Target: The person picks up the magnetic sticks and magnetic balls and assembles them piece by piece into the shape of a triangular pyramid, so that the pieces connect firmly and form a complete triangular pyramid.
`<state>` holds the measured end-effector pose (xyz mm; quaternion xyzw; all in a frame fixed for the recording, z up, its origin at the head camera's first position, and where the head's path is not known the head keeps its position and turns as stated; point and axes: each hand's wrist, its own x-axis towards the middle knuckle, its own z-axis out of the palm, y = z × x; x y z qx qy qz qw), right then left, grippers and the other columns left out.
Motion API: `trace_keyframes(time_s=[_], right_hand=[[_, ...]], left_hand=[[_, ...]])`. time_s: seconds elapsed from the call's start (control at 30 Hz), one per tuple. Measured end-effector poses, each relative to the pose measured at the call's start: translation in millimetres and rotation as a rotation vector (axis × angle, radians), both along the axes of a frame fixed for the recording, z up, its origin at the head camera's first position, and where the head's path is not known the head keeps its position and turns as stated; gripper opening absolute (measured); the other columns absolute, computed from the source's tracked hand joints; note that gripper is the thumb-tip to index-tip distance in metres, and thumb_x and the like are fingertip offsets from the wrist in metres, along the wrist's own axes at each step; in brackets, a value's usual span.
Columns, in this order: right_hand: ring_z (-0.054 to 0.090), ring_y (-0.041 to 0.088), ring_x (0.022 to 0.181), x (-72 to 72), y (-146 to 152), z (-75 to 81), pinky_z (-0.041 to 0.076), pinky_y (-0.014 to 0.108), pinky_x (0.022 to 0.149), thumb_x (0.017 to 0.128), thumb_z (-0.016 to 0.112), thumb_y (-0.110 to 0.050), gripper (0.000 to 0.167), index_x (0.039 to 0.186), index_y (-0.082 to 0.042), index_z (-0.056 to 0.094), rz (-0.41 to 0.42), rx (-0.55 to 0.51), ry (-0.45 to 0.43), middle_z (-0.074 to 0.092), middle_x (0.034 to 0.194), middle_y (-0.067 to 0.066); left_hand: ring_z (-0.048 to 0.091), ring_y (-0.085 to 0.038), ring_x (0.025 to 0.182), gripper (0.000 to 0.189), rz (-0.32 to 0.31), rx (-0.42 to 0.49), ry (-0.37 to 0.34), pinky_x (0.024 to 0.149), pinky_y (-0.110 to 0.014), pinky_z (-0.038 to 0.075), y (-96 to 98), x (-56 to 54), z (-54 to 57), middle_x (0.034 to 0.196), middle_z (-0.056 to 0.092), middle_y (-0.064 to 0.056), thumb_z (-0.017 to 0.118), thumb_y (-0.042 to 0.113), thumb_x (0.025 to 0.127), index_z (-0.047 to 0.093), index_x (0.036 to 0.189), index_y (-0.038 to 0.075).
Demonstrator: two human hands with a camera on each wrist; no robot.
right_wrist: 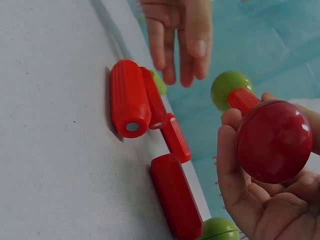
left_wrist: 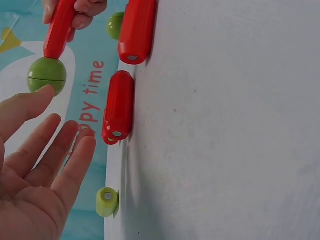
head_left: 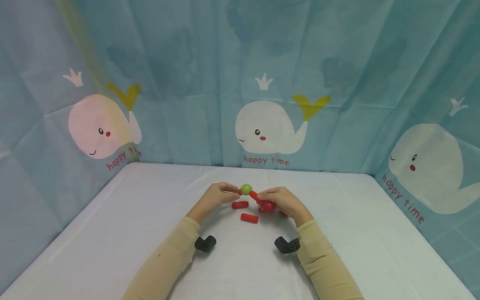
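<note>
My right hand [head_left: 286,201] pinches a red ribbed rod [left_wrist: 60,27] with a green ball [head_left: 246,189] on its far end. A glossy red ball [right_wrist: 274,141] sits among the same hand's fingers, at the near end of the rod; the joint between them is hidden. My left hand [left_wrist: 37,172] is spread with extended fingers beside the green ball. Its thumb tip overlaps the ball's lower edge in the left wrist view; whether they touch I cannot tell. Below the hands, two loose red rods, one farther back [head_left: 240,205] and one nearer [head_left: 249,218], lie on the table.
Another red rod [right_wrist: 176,196] and a green ball [right_wrist: 220,229] lie near the right hand. A yellow-green rod [left_wrist: 107,202] stands farther off. White cloth covers the table [head_left: 150,216]; a blue whale-print curtain [head_left: 195,125] hangs behind it. Black cameras are on both wrists.
</note>
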<state>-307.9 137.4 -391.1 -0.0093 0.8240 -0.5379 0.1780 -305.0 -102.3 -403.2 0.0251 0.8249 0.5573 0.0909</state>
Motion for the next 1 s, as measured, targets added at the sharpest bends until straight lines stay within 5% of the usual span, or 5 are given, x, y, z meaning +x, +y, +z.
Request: trace_keyframes(time_s=[0.37,1.0], right_hand=[[0.071,0.014,0.083,0.3,4.3,1.8,0.056,0.028,0.08,0.094,0.066,-0.021,0.035,0.119,0.003,0.068,0.009,-0.128,-0.008,0.076,0.094,0.01],[0.07,0.014,0.086,-0.7,2.6,-0.3,0.056,0.027,0.081,0.094,0.066,-0.022,0.036,0.12,0.003,0.068,0.012,-0.116,-0.015,0.076,0.098,0.012]], left_hand=[[0.06,-0.025,0.109,0.025,0.054,-0.143,-0.087,0.1,-0.046,0.051,3.0,-5.8,-5.0,0.12,0.066,-0.005,0.076,0.028,0.086,0.073,0.109,0.017],[0.062,-0.02,0.096,0.019,0.006,-0.269,-0.101,0.09,-0.034,0.056,7.2,-10.1,-5.0,0.105,0.071,-0.003,0.078,0.022,0.085,0.077,0.103,0.015]])
